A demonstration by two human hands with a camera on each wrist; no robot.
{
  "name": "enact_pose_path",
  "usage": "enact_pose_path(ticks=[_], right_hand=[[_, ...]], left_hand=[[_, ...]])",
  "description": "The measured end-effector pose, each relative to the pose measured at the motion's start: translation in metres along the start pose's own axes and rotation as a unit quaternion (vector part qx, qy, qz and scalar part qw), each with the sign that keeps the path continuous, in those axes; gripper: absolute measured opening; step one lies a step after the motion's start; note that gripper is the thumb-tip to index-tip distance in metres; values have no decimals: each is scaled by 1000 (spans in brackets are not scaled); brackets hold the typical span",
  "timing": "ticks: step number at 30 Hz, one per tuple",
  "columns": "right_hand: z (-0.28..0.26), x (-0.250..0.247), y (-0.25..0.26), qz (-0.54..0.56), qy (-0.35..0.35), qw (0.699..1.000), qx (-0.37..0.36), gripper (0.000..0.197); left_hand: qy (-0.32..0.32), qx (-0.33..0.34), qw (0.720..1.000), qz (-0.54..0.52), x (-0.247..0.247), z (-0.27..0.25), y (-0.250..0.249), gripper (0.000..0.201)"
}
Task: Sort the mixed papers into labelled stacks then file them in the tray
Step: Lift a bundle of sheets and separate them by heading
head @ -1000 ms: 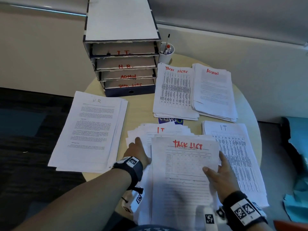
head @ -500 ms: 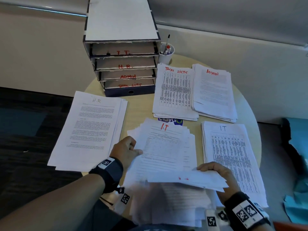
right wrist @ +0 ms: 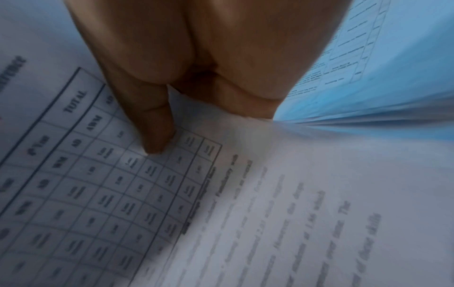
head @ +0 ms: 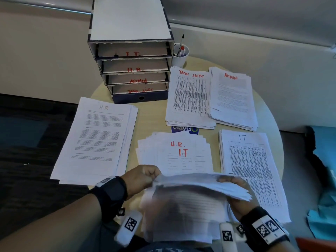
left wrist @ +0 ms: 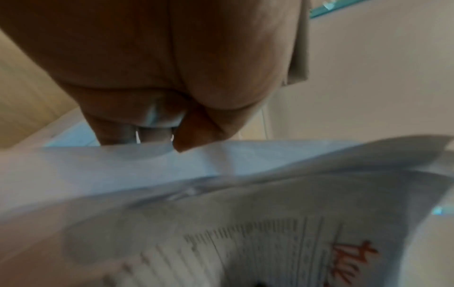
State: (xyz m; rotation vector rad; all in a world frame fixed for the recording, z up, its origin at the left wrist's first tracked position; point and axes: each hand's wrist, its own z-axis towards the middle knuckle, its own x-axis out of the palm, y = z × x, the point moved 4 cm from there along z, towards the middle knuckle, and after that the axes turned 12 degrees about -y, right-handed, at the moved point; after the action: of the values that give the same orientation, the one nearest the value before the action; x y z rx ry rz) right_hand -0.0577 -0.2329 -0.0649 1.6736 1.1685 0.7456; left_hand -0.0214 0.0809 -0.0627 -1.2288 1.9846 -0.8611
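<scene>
Both hands grip a blurred sheaf of papers over the table's near edge: left hand pinching, right hand half hidden. Tray reads I.T., H.R., ADMIN. Left wrist: thumb atop the sheaf, red writing illegible. Right wrist: "TOTAL".

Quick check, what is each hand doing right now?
Left hand: pinches the lifted papers at their left edge.
Right hand: holds the same papers at their right edge.

Head camera looks forward and down from above the round table, taking in the filing tray at the far edge. Left wrist camera sits very close behind the left hand; right wrist camera likewise behind the right hand. All three share the lifted sheaf of papers.
</scene>
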Motion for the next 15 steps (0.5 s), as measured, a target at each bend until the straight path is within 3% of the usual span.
enact_pose_path(ticks=[2, 4, 5, 6, 8, 9, 12, 14, 15], right_hand=[[-2, 1, 3, 34, -3, 999, 20, 26], [-2, 1, 6, 86, 0, 994, 64, 23], [-2, -1, 9, 113, 10, 991, 75, 25], [-2, -1, 10, 130, 23, 988, 81, 31], [0, -7, 7, 166, 26, 981, 96, 48], [1, -12, 3, 183, 25, 977, 102, 50], [3, -25, -8, 140, -12, 981, 130, 45], [2, -33, -14, 69, -25, 990, 124, 52], [2, -36, -14, 41, -32, 992, 119, 45]], left_hand=[[-77, -51, 994, -61, -3, 8, 0, 49], [-174, -65, 981, -57, -4, 23, 0, 30], [-199, -56, 978, 19, -3, 28, -1, 13], [-198, -48, 972, 118, 1, 29, -5, 13], [-165, -35, 935, 311, 16, 33, -11, 43], [-158, -38, 919, 359, 22, 34, -14, 46], [-172, -55, 899, 400, 35, 40, -21, 47], [-183, -70, 904, 379, 36, 45, -19, 45], [-189, -72, 910, 362, 35, 46, -17, 43]])
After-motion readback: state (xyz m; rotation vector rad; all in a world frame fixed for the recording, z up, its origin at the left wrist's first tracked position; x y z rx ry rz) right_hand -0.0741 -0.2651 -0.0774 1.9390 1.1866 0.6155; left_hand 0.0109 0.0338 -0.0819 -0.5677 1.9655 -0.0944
